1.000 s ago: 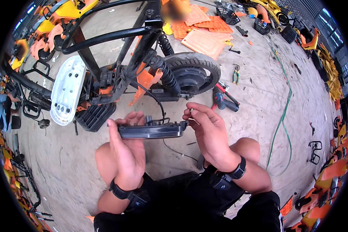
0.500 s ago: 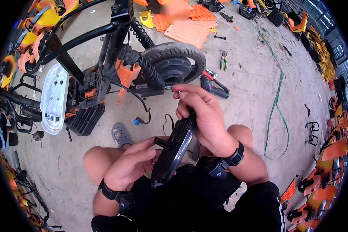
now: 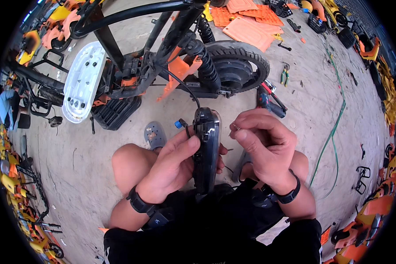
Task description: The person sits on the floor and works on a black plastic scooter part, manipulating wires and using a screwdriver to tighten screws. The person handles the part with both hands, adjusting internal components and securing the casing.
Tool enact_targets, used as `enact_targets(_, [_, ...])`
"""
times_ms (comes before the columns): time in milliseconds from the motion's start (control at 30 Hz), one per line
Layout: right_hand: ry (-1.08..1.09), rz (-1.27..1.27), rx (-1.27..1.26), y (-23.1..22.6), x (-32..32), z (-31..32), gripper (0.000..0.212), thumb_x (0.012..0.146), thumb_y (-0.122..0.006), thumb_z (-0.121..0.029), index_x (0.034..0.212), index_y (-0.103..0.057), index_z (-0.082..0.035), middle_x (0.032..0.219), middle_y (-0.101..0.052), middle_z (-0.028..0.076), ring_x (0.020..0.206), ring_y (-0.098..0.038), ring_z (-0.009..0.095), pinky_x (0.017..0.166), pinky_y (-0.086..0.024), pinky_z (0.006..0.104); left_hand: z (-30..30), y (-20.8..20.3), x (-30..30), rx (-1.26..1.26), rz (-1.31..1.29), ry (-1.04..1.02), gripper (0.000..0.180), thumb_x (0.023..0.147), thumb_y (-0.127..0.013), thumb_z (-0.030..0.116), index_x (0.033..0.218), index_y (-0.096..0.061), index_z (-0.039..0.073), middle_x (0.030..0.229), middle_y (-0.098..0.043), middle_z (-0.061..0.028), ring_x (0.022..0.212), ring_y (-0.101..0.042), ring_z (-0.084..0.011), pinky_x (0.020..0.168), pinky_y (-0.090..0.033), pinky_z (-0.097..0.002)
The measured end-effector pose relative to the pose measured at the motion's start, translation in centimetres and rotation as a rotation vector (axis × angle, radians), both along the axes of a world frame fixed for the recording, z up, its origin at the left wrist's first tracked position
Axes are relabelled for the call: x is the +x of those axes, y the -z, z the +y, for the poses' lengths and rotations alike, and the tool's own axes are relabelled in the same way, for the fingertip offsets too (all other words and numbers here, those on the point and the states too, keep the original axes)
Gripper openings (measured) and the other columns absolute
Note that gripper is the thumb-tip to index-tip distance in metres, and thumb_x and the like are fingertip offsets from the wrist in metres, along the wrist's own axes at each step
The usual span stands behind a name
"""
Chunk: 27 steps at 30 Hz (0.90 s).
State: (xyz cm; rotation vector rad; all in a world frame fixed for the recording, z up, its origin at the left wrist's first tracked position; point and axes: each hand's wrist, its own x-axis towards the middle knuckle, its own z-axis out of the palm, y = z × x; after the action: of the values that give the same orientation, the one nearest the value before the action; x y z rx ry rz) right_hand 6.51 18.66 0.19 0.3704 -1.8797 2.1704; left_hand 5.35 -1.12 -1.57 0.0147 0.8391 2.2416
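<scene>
My left hand [image 3: 174, 159] is wrapped round a long black housing [image 3: 205, 152] with a glossy, lens-like edge, held upright above my lap. A dark cable with a blue connector [image 3: 179, 123] is beside its upper end. My right hand [image 3: 268, 143] is closed in a pinch to the right of the housing, apart from it. Between its thumb and fingertips shows a small shiny metal piece [image 3: 237, 127], too small to name. In front of me stands a two-wheeler's black frame [image 3: 174, 33], with a thick-tyred rear wheel [image 3: 237, 66] and a coil shock absorber [image 3: 210, 72].
A red and black power tool [image 3: 272, 103] lies beside the wheel, and green-handled pliers [image 3: 285, 75] farther right. A green hose [image 3: 339, 114] runs along the floor. A white tray-like panel [image 3: 84, 83] is at the left. Orange panels [image 3: 246, 35] lie behind the wheel.
My right hand has come away from the housing's upper end to the right, still pinching. The housing has turned more upright in my left hand. The whole view has shifted.
</scene>
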Motion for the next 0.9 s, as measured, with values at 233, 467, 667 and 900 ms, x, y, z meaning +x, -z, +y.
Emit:
enact_targets(233, [0.007, 0.071, 0.212, 0.4, -0.4, -1.1, 0.017, 0.081, -0.072, 0.006, 0.097, -0.074, 0.000, 0.095, -0.064, 0.010, 0.079, -0.065, 0.014, 0.066, -0.054, 0.0253, 0.2, 0.1, 0.1, -0.081, -0.036, -0.104, 0.037, 0.101, -0.052, 0.028, 0.129, -0.050, 0.004, 0.106, -0.066, -0.0132, 0.089, -0.069, -0.0248, 0.083, -0.056, -0.0384])
enact_targets(467, [0.005, 0.054, 0.276, 0.0, -0.4, -1.2, 0.016, 0.078, -0.075, 0.006, 0.092, -0.074, 0.001, 0.094, -0.064, 0.009, 0.075, -0.064, 0.013, 0.062, -0.053, 0.0250, 0.6, 0.2, 0.2, -0.121, -0.033, -0.223, 0.032, 0.099, -0.058, 0.019, 0.125, -0.051, 0.001, 0.105, -0.067, -0.0114, 0.089, -0.069, -0.0213, 0.081, -0.057, -0.0344])
enact_targets(667, [0.011, 0.013, 0.246, 0.5, -0.6, -1.5, 0.014, 0.079, -0.074, 0.007, 0.092, -0.074, 0.001, 0.094, -0.063, 0.008, 0.072, -0.064, 0.011, 0.057, -0.055, 0.0236, 0.9, 0.1, 0.3, -0.182, -0.037, -0.245, 0.036, 0.097, -0.062, 0.017, 0.126, -0.050, 0.001, 0.103, -0.068, -0.0108, 0.087, -0.069, -0.0186, 0.079, -0.056, -0.0318])
enact_targets(900, [0.072, -0.015, 0.233, 1.5, -0.6, -1.8, 0.015, 0.078, -0.077, 0.002, 0.093, -0.074, 0.000, 0.093, -0.065, 0.008, 0.071, -0.063, 0.010, 0.056, -0.051, 0.0235, 0.9, 0.1, 0.3, -0.246, -0.026, -0.275, 0.035, 0.096, -0.064, 0.017, 0.124, -0.051, 0.001, 0.094, -0.069, -0.0091, 0.079, -0.069, -0.0166, 0.072, -0.056, -0.0293])
